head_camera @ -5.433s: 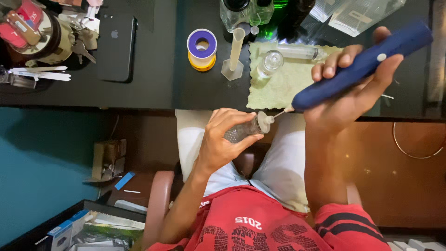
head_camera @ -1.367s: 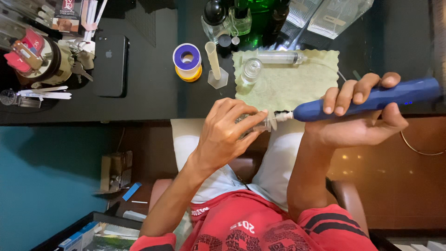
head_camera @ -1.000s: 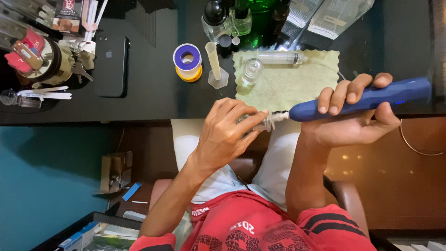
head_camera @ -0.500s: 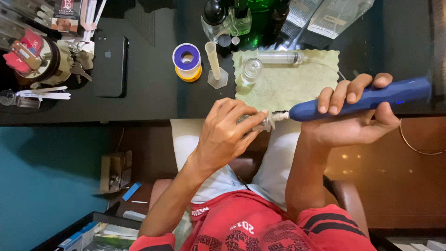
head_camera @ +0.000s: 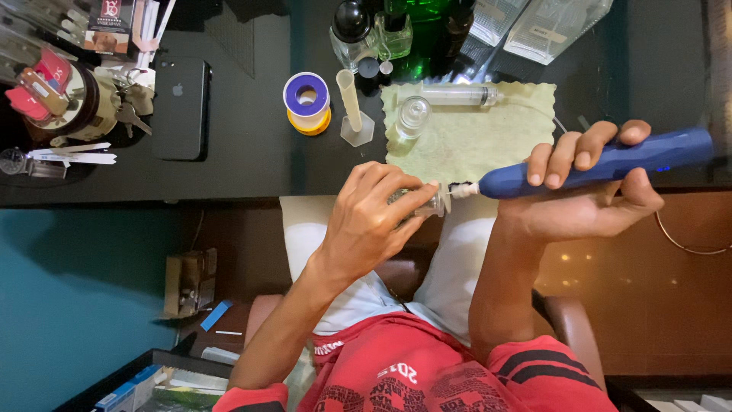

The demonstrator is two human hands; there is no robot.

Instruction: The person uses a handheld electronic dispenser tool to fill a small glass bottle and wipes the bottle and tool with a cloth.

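Note:
My left hand grips a small clear glass bottle sideways, just below the black desk's front edge. My right hand holds a blue pen-shaped rotary tool, lying almost level. Its thin tip points left and meets the bottle's neck. Most of the bottle is hidden under my fingers. Both hands hover over my lap, above white shorts and a red shirt.
On the desk lie a pale green cloth with a syringe and a small glass bottle, a measuring cylinder, a tape roll, a black phone, keys and perfume bottles. A box sits on the floor.
Since 5.4 s ago the tool has tilted down to almost level and the camera view shifted. In the last second the tool has drawn slightly right, its tip staying at the bottle neck.

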